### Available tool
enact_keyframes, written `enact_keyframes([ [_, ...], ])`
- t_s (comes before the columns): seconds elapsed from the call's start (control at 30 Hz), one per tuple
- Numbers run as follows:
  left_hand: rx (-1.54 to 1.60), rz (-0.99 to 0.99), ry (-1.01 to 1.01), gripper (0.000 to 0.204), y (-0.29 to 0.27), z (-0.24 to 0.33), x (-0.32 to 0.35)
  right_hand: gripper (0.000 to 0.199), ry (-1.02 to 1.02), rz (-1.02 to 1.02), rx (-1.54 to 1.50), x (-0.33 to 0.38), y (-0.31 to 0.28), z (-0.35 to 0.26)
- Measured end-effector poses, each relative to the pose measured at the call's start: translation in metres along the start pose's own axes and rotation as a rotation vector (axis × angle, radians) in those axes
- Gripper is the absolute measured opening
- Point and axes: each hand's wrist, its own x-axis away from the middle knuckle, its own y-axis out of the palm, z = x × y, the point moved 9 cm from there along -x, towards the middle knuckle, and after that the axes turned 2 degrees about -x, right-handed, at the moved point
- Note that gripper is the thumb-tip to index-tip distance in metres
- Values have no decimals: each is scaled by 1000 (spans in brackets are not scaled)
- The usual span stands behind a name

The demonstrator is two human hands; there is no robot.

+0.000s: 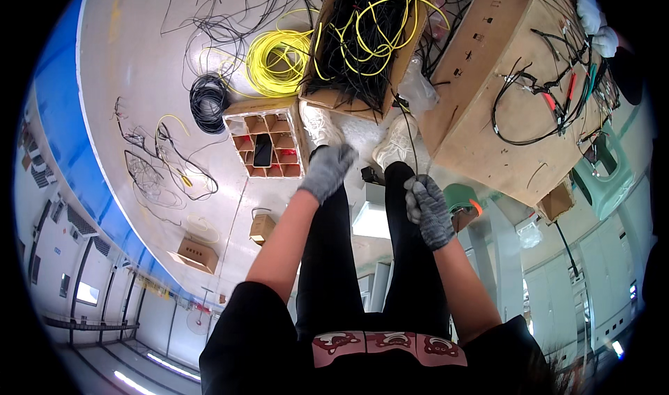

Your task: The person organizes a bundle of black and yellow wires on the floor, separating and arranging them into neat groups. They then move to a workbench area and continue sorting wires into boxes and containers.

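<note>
My left hand (327, 172), in a grey knit glove, is held above my left leg near the shoe. Its fingers are curled closed; whatever they may hold cannot be made out. Over my right thigh, my gloved right hand (428, 211) grips a thin black cable (411, 138), which runs up from the fingers past my right shoe. The cable's far end lies close to a long cardboard box (350, 99) heaped with black cables (362, 29). A loose loop of yellow cable (358, 38) lies over that heap.
A divided cardboard box (235, 124) with a black phone (263, 150) stands left of my shoes. Beyond it lie a yellow cable coil (259, 62) and a black coil (208, 103). At right, a large cardboard surface (481, 126) carries cables and pliers (571, 88), near another person's gloved hand (605, 41).
</note>
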Motion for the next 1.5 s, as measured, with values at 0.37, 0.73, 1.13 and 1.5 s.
enact_keyframes([
  [0.37, -1132, 157, 273, 29, 10, 69, -103, 20, -160, 161, 82, 7, -23, 1],
  [0.73, -1032, 308, 316, 28, -15, 79, -95, 24, -212, 188, 74, 5, -28, 4],
  [1.13, -862, 304, 243, 29, 6, 81, -88, 28, -203, 138, 143, 4, -21, -5],
  [1.5, 1286, -251, 134, 24, 67, 117, -5, 28, 33, -142, -31, 40, 24, 21],
])
